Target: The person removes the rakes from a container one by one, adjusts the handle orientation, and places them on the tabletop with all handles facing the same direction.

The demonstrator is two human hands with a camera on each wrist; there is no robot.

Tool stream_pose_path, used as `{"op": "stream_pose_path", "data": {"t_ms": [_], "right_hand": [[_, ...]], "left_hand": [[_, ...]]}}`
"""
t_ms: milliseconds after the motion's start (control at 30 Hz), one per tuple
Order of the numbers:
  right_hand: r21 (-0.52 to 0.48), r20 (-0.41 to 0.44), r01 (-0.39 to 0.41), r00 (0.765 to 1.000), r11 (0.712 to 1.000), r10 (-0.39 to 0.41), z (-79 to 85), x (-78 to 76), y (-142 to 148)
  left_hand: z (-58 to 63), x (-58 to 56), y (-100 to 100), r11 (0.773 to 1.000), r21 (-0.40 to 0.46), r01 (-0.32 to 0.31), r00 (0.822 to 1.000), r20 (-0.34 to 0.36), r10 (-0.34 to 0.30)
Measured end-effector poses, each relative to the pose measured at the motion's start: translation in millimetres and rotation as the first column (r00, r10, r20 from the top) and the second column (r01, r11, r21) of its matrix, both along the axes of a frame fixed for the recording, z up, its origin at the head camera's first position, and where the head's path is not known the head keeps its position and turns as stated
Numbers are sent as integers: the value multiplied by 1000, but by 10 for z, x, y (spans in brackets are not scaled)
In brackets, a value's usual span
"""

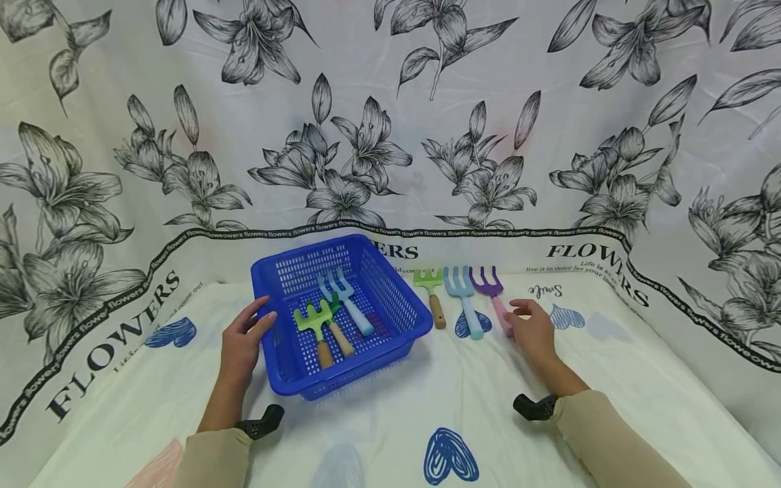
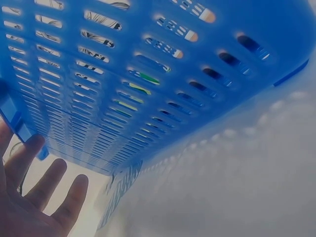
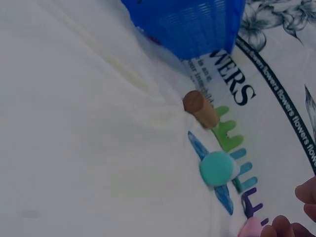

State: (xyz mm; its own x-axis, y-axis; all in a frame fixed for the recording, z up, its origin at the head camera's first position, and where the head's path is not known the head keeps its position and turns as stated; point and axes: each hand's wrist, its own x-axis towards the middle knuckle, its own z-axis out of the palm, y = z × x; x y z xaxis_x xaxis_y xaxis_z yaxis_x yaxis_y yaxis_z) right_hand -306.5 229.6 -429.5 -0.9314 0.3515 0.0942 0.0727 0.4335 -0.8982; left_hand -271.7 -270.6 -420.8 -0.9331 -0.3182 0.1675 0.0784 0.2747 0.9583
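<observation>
While the left grip (image 1: 241, 339), fingers spread, is at the basket's (image 1: 390, 347) nine-o'clock side, the right grip (image 1: 533, 332), thumb and fingers apart, seems to be reaching for the purple fork (image 1: 497, 303) at three o'clock, which calls for a pinch.

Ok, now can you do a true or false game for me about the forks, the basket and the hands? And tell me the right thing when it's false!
1. The purple-and-pink fork is outside the blue basket. True.
2. The left hand is at the basket's rim. True.
3. The right hand is closest to the green fork. False: the right hand is closest to the purple-and-pink fork.
4. The basket is empty. False: forks lie in it, one of them a light blue fork.
5. Outside the basket, a green fork has a brown handle. True.
</observation>
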Motion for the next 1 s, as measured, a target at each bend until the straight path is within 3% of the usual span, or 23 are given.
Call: {"op": "stream_pose_path", "data": {"t_ms": [267, 567, 700, 1000], "right_hand": [[-158, -55, -38, 998, 987, 29, 292, 9, -242], [-185, -146, -194, 975, 963, 169, 522, -20, -535], [-151, -161, -242, 963, 958, 217, 636, -9, -674], [-157, -240, -402, 902, 902, 360, 783, 29, -1011]], "left_hand": [[9, 1, 2, 1000, -6, -2, 1000, -8, 2], [-4, 1, 5, 1000, -10, -11, 1000, -9, 11], [-5, -1, 7, 1000, -11, -12, 1000, -9, 12], [1, -3, 5, 1000, -17, -15, 1000, -9, 15]]}}
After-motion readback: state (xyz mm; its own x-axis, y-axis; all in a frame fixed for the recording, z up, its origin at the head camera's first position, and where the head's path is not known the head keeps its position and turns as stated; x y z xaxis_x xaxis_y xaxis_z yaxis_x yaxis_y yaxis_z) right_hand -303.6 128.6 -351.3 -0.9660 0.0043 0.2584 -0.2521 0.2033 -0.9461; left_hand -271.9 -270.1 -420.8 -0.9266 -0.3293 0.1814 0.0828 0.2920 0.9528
